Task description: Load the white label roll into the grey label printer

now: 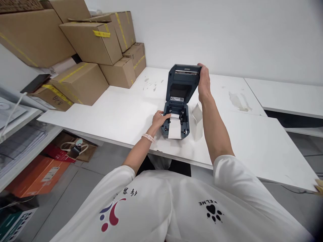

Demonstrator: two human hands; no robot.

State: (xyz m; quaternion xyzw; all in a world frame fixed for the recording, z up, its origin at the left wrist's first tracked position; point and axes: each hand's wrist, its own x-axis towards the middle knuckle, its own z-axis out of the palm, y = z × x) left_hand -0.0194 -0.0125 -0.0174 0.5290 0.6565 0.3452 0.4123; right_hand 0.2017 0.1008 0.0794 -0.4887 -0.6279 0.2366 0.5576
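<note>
The white surface [121, 114] is bare to the left of the label printer [176, 114], so a hand can pass there w/o touching anything. At the back left, stacked cardboard boxes [93, 64] block the way. The open printer lid [183, 80] stands upright, approx. in the middle, and closes the path over the printer from behind. A white folded paper [198, 121] stands just beside the printer on the right. Further right the surface is free up to the next table [285, 95].
</note>
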